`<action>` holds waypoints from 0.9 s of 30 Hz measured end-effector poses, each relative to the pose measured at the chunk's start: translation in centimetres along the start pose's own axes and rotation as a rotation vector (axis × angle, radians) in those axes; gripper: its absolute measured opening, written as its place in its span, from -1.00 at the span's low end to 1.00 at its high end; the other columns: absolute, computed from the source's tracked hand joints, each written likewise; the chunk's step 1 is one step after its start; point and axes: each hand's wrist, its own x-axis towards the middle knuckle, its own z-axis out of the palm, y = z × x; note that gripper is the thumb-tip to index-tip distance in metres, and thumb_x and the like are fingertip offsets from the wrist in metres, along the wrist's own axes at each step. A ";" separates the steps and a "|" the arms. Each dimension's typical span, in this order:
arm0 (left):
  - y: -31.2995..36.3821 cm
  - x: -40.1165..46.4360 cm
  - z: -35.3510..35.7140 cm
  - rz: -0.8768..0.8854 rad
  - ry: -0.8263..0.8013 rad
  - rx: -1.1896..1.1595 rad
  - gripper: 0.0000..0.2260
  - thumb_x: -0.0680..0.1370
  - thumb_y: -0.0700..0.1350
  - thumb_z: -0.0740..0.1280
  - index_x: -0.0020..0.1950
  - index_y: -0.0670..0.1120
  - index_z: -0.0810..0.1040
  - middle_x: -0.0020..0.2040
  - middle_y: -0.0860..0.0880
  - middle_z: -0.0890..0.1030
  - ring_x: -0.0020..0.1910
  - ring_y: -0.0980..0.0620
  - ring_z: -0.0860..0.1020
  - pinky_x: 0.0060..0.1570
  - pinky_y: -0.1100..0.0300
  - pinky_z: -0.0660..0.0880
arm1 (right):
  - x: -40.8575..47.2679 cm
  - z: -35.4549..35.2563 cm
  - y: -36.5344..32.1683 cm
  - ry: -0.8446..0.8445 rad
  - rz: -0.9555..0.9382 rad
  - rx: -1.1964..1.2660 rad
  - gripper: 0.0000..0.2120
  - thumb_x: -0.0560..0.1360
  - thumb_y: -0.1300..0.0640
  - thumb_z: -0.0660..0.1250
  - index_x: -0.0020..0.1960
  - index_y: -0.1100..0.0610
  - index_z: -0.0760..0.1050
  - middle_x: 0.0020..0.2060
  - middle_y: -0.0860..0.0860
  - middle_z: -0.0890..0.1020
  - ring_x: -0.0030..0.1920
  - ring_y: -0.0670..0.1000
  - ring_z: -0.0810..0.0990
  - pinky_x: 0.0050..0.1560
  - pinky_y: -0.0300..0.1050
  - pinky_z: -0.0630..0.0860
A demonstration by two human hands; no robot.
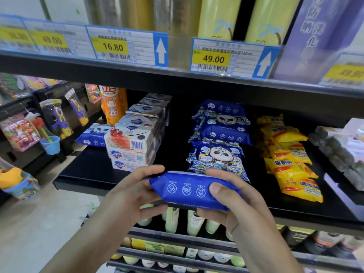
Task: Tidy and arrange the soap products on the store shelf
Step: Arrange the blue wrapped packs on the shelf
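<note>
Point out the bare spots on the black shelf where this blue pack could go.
Bare shelf lies between the Safeguard boxes and the panda pack row, and at the front left corner. Right of that row, yellow packs crowd it.

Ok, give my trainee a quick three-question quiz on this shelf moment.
1. True or false: both hands hold the blue panda soap pack.
2. The stray blue pack lies on which side of the Safeguard soap boxes: A left, B right?
3. Fill in: right of the blue pack row sit the ___ soap packs.

Key: 1 true, left hand and right hand each grip an end; 2 A; 3 yellow.
</note>
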 end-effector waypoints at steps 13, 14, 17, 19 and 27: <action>1.7 -4.5 3.0 -0.192 -0.136 -0.119 -0.83 0.68 -0.36 0.23 0.18 -0.22 0.58 0.38 -0.34 0.56 -0.52 0.26 0.60 -0.42 0.45 0.46 | -0.9 -0.4 1.4 -0.200 -0.411 -0.336 -0.57 0.41 0.25 0.49 0.25 0.00 0.61 0.37 -0.07 0.52 0.44 -0.04 0.48 0.16 -0.20 0.58; 1.2 -4.2 2.6 -0.243 -0.172 -0.073 -0.76 0.55 -0.27 0.46 0.21 -0.21 0.60 0.28 -0.29 0.65 -0.40 0.19 0.68 -0.39 0.35 0.56 | -0.9 -0.5 1.5 -0.216 -0.418 -0.346 -0.56 0.41 0.26 0.49 0.26 -0.01 0.61 0.39 -0.09 0.50 0.46 -0.03 0.46 0.17 -0.15 0.59; 1.4 -3.2 2.1 -0.264 -0.027 0.202 -0.24 0.13 0.03 0.69 0.30 -0.07 0.61 0.06 -0.18 0.75 -0.15 -0.07 0.76 -0.36 0.12 0.65 | -1.0 -0.7 1.8 -0.249 -0.401 -0.369 -0.53 0.42 0.23 0.48 0.27 -0.10 0.58 0.47 -0.14 0.43 0.51 0.03 0.40 0.21 0.06 0.62; 1.3 -3.6 2.4 -0.186 0.004 0.229 -0.22 0.09 0.08 0.66 0.29 -0.04 0.61 0.00 -0.15 0.76 -0.26 0.01 0.72 -0.46 0.18 0.57 | -1.0 -0.8 1.7 -0.270 -0.397 -0.385 -0.47 0.45 0.20 0.49 0.36 -0.15 0.54 0.52 -0.15 0.38 0.54 0.03 0.36 0.25 0.08 0.60; 1.6 -4.0 2.5 -0.051 -0.067 0.274 -0.63 0.38 0.02 0.54 0.18 0.13 0.68 0.11 -0.11 0.74 -0.28 0.09 0.64 -0.47 0.28 0.45 | -1.5 -1.4 1.0 -0.261 -0.298 -0.399 -0.11 0.41 -0.27 0.54 0.57 -0.44 0.08 0.48 -0.30 0.40 0.36 0.02 0.57 0.27 0.11 0.56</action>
